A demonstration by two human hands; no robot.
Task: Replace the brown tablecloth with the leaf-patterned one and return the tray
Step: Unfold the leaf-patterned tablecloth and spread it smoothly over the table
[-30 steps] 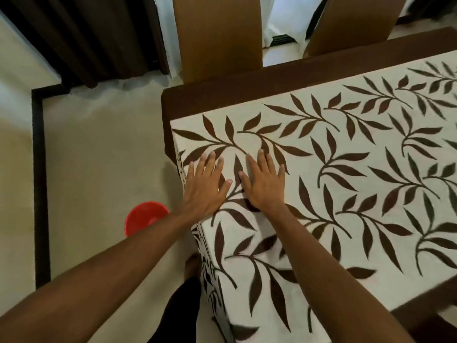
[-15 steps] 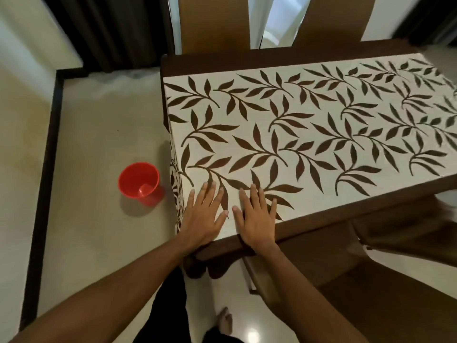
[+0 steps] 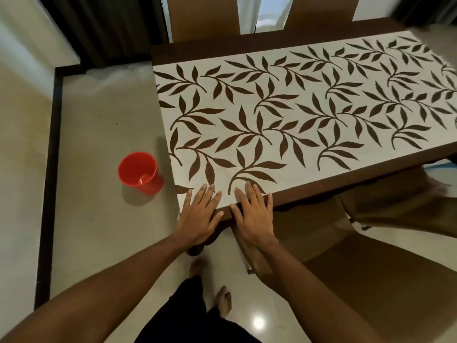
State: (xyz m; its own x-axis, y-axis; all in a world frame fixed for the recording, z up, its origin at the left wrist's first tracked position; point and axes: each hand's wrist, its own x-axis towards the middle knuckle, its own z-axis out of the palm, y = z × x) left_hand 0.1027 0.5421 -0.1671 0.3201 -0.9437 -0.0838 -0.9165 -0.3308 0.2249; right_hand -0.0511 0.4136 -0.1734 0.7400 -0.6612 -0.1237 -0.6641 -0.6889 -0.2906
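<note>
The leaf-patterned cloth (image 3: 296,112), white with dark brown leaves, lies flat over the dark wooden table (image 3: 346,184). Both my hands rest side by side at the cloth's near left corner with fingers straight. My left hand (image 3: 200,216) lies flat on the corner, fingertips on the cloth. My right hand (image 3: 254,216) presses beside it, its fingers over the near edge of the cloth and the table rim. No tray and no brown cloth are in view.
A red plastic cup (image 3: 138,173) stands on the pale floor left of the table. Brown chairs (image 3: 358,243) stand at the near right, two more chair backs (image 3: 205,18) behind the table. My bare feet (image 3: 222,298) are below.
My hands have slid toward me along the cloth to its near left corner. The view pulled back, showing more of the table, the cup and the near chairs.
</note>
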